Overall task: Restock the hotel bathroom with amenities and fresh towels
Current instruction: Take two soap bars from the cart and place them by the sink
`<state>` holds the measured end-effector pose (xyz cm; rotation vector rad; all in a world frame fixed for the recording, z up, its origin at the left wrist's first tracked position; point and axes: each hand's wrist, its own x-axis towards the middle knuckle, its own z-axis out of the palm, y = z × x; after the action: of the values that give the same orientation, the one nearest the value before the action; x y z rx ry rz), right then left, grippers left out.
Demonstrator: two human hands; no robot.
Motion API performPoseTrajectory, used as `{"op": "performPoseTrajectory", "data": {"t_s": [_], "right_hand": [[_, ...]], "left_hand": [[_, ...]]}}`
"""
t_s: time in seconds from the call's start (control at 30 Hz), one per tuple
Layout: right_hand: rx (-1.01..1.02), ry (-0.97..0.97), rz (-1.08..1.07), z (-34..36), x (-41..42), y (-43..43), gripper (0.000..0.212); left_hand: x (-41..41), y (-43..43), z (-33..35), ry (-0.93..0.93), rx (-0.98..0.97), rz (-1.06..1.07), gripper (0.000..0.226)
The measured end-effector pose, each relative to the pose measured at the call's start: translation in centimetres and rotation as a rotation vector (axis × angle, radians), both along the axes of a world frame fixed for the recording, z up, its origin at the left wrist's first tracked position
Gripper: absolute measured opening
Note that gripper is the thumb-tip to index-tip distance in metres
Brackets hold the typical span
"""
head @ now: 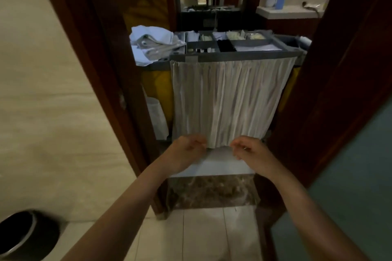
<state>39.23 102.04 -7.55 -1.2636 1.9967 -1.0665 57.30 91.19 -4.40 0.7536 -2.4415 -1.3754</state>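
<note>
A housekeeping cart (233, 54) stands in the doorway ahead of me. A pleated white curtain (229, 99) hangs from its grey top tray and covers the front. My left hand (188, 150) and my right hand (249, 150) reach out side by side at the curtain's bottom hem, fingers curled and pinching the cloth. Below the lifted hem a white surface (218, 163) shows. The tray's compartments hold small amenity packets (235, 36) and several little bottles (198, 50). Crumpled linen (154, 42) is piled at the cart's left end.
Dark wooden door frames (118, 91) close in on both sides of the cart. A yellow bag (157, 91) hangs on the cart's left. A black round bin (21, 233) sits at the bottom left on the tiled floor. A counter (290, 11) with bottles lies beyond, at the top right.
</note>
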Motion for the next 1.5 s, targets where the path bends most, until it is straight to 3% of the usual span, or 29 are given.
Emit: {"op": "performPoseTrajectory", "data": {"t_s": [0.07, 0.23, 0.43, 0.7, 1.13, 1.5], "right_hand": [[0.002, 0.013, 0.014, 0.6, -3.6, -2.7, 0.021], [-0.026, 0.040, 0.044, 1.7, -10.9, -8.1, 0.023], [-0.016, 0.009, 0.072, 1.8, -17.6, -12.1, 0.011], [-0.029, 0.026, 0.019, 2.7, -26.1, -18.4, 0.011], [0.015, 0.085, 0.017, 4.8, -41.9, -38.7, 0.014], [-0.001, 0.094, 0.156, 6.1, -49.4, -52.5, 0.011]], "left_hand": [[-3.3, -2.5, 0.3, -0.003, 0.019, 0.036, 0.033], [-10.0, -8.0, 1.3, 0.054, 0.018, 0.126, 0.011], [-16.5, -12.6, 1.9, 0.093, 0.004, 0.148, 0.013], [-25.2, -20.4, 1.9, 0.114, -0.038, 0.106, 0.020], [-42.9, -40.3, 1.6, 0.071, -0.079, 0.120, 0.015], [-47.2, -52.6, 2.0, 0.060, -0.086, 0.241, 0.019]]}}
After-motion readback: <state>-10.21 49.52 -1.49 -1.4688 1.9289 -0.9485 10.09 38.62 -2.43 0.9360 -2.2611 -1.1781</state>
